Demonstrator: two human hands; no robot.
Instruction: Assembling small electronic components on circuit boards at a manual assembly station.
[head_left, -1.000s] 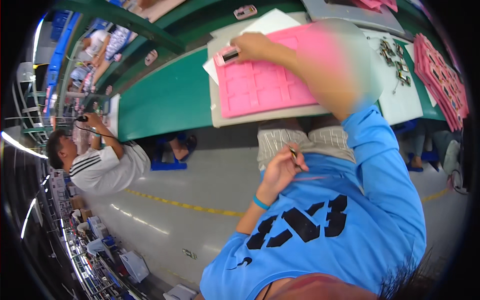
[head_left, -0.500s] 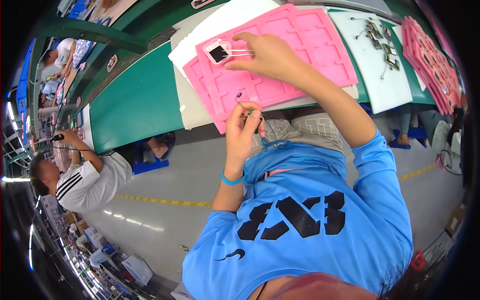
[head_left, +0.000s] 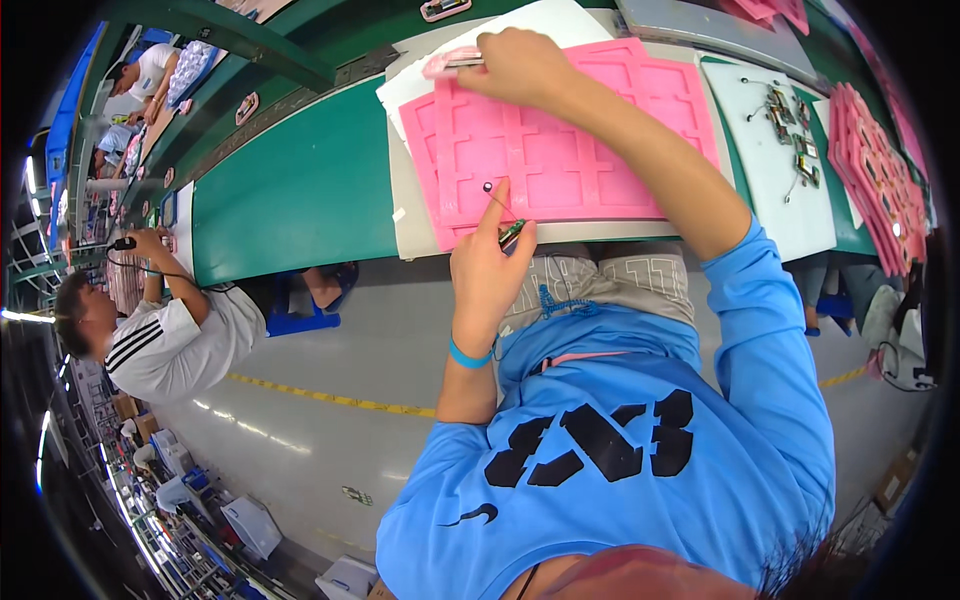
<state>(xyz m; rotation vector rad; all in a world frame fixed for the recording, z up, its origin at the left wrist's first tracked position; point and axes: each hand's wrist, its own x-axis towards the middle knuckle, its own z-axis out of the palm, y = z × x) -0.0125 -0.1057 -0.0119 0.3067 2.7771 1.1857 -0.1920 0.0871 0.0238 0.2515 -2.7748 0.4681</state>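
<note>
My left hand [head_left: 485,275] is closed on a small green circuit board [head_left: 512,235] just over the near edge of the pink trays. A thin wire runs from the board to a small round black part [head_left: 488,187] beside my raised index finger. Across the trays, my right hand [head_left: 525,68] is closed round metal tweezers [head_left: 466,63], seen partly under its fingers. At its fingertips a pink-and-white device casing [head_left: 440,64] is tipped nearly edge-on, so its face is hidden. Below that hand lies the upper pink moulded tray [head_left: 485,140], with shallow recesses.
White sheets [head_left: 400,92] lie under the trays on the green bench [head_left: 300,205]. To the right, a white board [head_left: 765,205] carries several circuit boards [head_left: 795,135] with wires. Stacked pink trays [head_left: 875,170] stand beyond. A co-worker in a white shirt [head_left: 195,345] sits at left.
My right hand has moved farther away, and the casing, earlier face-up at the tray corner, is now tipped edge-on there. My left index finger has stretched out along the wire.
</note>
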